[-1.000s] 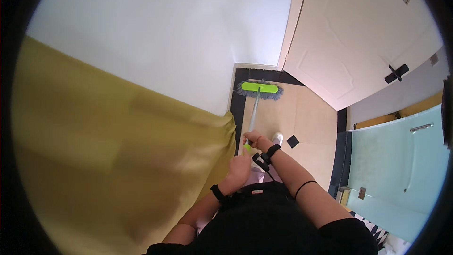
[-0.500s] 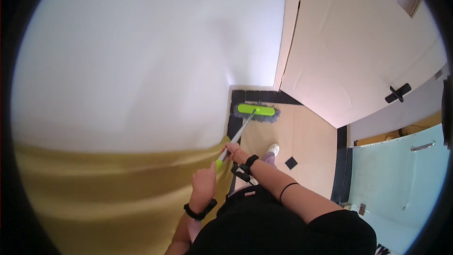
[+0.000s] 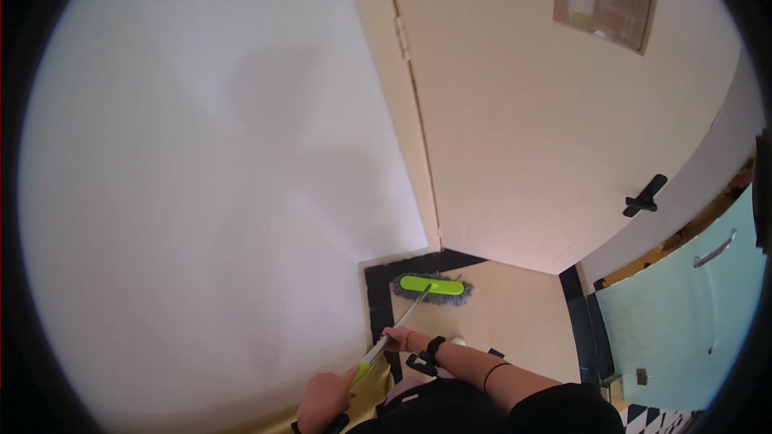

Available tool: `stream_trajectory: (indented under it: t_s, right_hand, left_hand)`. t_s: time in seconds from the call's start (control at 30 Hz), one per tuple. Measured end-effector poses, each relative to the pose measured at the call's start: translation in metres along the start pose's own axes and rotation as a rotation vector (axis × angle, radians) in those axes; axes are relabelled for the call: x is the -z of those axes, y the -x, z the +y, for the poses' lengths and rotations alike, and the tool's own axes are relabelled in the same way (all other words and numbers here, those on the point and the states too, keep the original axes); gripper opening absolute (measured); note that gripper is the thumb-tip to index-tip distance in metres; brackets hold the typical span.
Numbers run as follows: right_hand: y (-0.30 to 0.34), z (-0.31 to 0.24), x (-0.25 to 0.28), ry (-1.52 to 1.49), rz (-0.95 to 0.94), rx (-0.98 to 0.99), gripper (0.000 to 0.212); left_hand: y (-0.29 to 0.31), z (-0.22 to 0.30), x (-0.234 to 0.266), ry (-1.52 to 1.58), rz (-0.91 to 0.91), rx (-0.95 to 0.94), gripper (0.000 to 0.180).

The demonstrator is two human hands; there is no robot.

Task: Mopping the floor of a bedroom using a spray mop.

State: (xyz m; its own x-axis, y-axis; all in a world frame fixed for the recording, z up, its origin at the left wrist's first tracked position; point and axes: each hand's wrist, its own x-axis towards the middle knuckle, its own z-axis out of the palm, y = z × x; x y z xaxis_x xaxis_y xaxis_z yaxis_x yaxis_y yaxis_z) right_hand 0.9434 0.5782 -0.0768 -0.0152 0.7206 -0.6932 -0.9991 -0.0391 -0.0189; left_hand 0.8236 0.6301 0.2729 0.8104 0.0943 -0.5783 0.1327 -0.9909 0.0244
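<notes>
Green flat mop (image 3: 432, 285) on tan floor (image 3: 515, 313), left hand (image 3: 323, 399) and right hand (image 3: 396, 339) gripping its handle (image 3: 396, 327)

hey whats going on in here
A person is mopping a floor corner with both hands on a flat mop. The right hand grips the metal handle further down, and the left hand holds the green upper end near the body. The green mop head, fringed in grey, lies flat on the tan floor by the dark border strip, close to where the white wall meets a cream door with a black handle.
</notes>
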Motion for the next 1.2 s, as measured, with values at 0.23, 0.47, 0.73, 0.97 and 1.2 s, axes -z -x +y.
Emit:
stream_trajectory:
  t_s: [0.23, 0.47, 0.73, 0.97, 1.2]
  right_hand:
    - [0.023, -0.054, 0.059, -0.187, 0.023, 0.187, 0.015]
    - [0.063, -0.098, 0.092, -0.317, 0.085, 0.328, 0.026]
    - [0.066, -0.141, 0.120, -0.443, 0.137, 0.411, 0.019]
    - [0.057, -0.175, 0.099, -0.590, 0.212, 0.428, 0.017]
    - [0.063, -0.195, 0.117, -0.743, 0.259, 0.615, 0.021]
  left_hand:
    - [-0.066, 0.012, 0.045, -0.099, -0.051, -0.226, 0.055]
    - [-0.152, 0.003, 0.070, -0.029, 0.033, -0.548, 0.052]
    - [-0.261, -0.006, 0.116, -0.152, -0.012, -0.751, 0.053]
    - [-0.344, -0.014, 0.160, -0.196, -0.041, -0.991, 0.035]
    - [-0.373, 0.023, 0.185, -0.287, 0.049, -1.191, 0.026]
